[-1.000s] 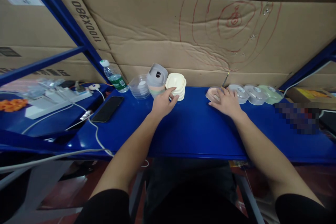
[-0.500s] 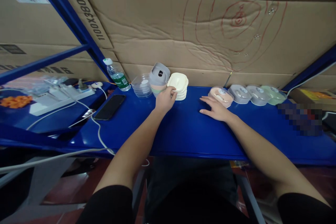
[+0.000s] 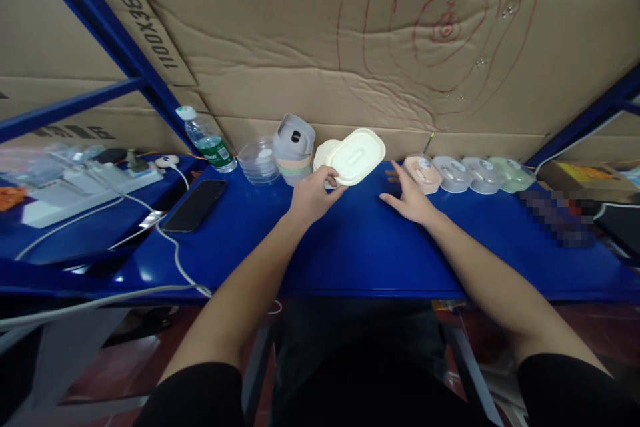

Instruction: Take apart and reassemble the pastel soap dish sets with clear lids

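Reading "1100X380X6", cardboard (image 3: 143, 23) stands behind the left hand (image 3: 313, 197) gripping a cream plastic piece (image 3: 359, 157) and the spread right hand (image 3: 413, 200).

Head-worn view, facing forward; down toward hands (image 3: 311, 199)

Plain black sleeves (image 3: 197, 390) (elbow-length) are worn with what, in shadow, seem dark trousers (image 3: 357, 327).
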A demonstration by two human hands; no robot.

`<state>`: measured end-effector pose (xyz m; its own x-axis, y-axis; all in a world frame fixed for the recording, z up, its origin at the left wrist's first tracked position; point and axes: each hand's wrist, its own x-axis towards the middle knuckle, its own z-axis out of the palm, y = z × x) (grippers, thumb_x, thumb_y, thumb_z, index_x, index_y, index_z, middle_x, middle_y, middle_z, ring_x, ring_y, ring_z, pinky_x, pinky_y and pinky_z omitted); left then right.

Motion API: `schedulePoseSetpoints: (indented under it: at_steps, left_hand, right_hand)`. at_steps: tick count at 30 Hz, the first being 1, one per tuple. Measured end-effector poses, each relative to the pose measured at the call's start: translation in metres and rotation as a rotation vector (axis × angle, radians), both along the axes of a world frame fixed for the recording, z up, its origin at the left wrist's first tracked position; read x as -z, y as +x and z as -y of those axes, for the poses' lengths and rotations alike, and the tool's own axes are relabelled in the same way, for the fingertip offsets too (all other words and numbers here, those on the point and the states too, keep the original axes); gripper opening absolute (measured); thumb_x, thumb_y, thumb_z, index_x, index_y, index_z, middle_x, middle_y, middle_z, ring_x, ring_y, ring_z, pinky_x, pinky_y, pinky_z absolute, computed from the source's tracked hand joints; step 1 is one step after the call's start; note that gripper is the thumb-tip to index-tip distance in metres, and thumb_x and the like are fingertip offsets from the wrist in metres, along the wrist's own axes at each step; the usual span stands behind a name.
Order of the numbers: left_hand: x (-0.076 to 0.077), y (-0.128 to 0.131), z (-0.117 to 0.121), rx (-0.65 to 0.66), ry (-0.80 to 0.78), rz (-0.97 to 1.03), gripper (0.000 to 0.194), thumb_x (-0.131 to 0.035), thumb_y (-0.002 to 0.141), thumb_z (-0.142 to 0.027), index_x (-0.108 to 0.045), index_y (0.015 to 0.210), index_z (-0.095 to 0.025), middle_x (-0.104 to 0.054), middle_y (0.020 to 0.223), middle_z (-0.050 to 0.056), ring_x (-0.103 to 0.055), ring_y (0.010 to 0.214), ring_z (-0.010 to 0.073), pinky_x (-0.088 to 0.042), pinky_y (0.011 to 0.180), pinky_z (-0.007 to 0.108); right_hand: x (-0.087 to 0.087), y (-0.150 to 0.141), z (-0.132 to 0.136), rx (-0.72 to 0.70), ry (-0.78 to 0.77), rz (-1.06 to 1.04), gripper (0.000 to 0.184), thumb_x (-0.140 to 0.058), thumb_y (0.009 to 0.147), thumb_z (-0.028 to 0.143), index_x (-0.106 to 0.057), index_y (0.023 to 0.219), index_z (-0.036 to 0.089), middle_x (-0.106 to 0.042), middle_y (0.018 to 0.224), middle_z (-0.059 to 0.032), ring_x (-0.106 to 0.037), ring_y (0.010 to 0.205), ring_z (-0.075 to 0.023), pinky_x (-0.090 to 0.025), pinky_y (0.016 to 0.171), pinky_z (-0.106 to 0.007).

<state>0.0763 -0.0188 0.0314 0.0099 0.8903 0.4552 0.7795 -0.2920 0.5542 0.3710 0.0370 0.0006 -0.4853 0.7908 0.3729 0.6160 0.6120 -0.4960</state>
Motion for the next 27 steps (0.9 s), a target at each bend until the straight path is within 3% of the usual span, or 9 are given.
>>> schedulePoseSetpoints:
  at_steps: [3,5,7,9,12,14,17,22,27]
  left_hand:
    - [-0.003,0.004,0.007,0.086,0.005,-0.039,0.031,-0.079,0.088,-0.041,-0.063,0.107,-0.021,-0.075,0.087,0.002,-0.067,0.072,0.0146,-0.048,0.071,0.028]
    - [-0.003,0.004,0.01,0.188,0.014,-0.048,0.032,-0.077,0.09,-0.045,-0.062,0.106,-0.021,-0.075,0.084,0.001,-0.065,0.069,0.0139,-0.046,0.068,0.028]
    - [-0.003,0.002,0.012,0.281,0.007,-0.04,0.031,-0.072,0.094,-0.048,-0.06,0.106,-0.021,-0.074,0.081,0.001,-0.065,0.068,0.014,-0.045,0.067,0.028]
    - [-0.002,0.002,0.014,0.329,-0.019,-0.027,0.028,-0.064,0.099,-0.049,-0.059,0.105,-0.022,-0.073,0.077,0.001,-0.066,0.068,0.0149,-0.045,0.067,0.028]
    - [-0.003,0.002,0.015,0.286,-0.043,-0.014,0.028,-0.052,0.103,-0.05,-0.058,0.102,-0.022,-0.071,0.073,0.0,-0.066,0.069,0.0164,-0.044,0.066,0.028]
    - [-0.004,0.003,0.013,0.218,-0.034,-0.037,0.033,-0.047,0.104,-0.051,-0.06,0.095,-0.022,-0.069,0.071,0.001,-0.064,0.068,0.017,-0.042,0.066,0.029]
    - [-0.004,0.0,0.009,0.146,-0.089,-0.156,0.041,-0.045,0.105,-0.051,-0.062,0.082,-0.022,-0.068,0.07,0.003,-0.062,0.067,0.0186,-0.039,0.064,0.031]
    - [0.0,-0.006,0.004,0.192,-0.267,-0.411,0.049,-0.044,0.105,-0.049,-0.063,0.069,-0.022,-0.072,0.075,0.007,-0.065,0.073,0.0221,-0.039,0.063,0.032]
    - [0.002,-0.003,0.005,0.202,-0.335,-0.478,0.044,-0.053,0.101,-0.049,-0.067,0.069,-0.023,-0.076,0.082,0.006,-0.069,0.081,0.0233,-0.042,0.066,0.032]
  right_hand:
    - [-0.006,-0.004,0.007,0.08,0.039,0.001,0.112,-0.051,0.099,0.065,0.019,0.171,0.013,-0.049,0.161,-0.0263,-0.065,0.131,-0.0368,-0.063,0.091,-0.052]
    - [-0.011,-0.005,0.011,0.155,0.074,0.023,0.11,-0.047,0.101,0.061,0.025,0.169,0.014,-0.05,0.159,-0.0254,-0.067,0.125,-0.0352,-0.063,0.087,-0.049]
    - [-0.015,-0.003,0.013,0.2,0.122,0.014,0.1,-0.043,0.103,0.058,0.014,0.172,0.015,-0.056,0.154,-0.0229,-0.069,0.117,-0.0332,-0.061,0.088,-0.049]
    - [-0.02,-0.001,0.015,0.196,0.17,-0.016,0.082,-0.042,0.103,0.058,-0.021,0.172,0.018,-0.065,0.14,-0.0187,-0.069,0.11,-0.0319,-0.059,0.092,-0.051]
    - [-0.024,0.001,0.017,0.177,0.203,-0.045,0.056,-0.042,0.103,0.063,-0.071,0.125,0.021,-0.073,0.105,-0.0128,-0.068,0.097,-0.0304,-0.056,0.088,-0.048]
    - [-0.025,0.001,0.018,0.169,0.161,-0.024,0.055,-0.042,0.102,0.067,-0.072,0.092,0.022,-0.071,0.087,-0.0094,-0.066,0.084,-0.0272,-0.053,0.08,-0.042]
    - [-0.024,-0.003,0.018,0.109,0.023,0.103,0.059,-0.042,0.102,0.069,-0.062,0.071,0.023,-0.066,0.073,-0.0057,-0.061,0.071,-0.0219,-0.043,0.068,-0.035]
    - [-0.02,-0.009,0.019,0.041,-0.16,0.355,0.058,-0.047,0.1,0.065,-0.056,0.061,0.023,-0.064,0.064,-0.0037,-0.059,0.065,-0.0199,-0.031,0.06,-0.033]
    - [-0.021,-0.008,0.019,0.03,-0.19,0.478,0.053,-0.051,0.099,0.062,-0.063,0.064,0.023,-0.07,0.07,-0.0044,-0.063,0.07,-0.0209,-0.03,0.06,-0.033]
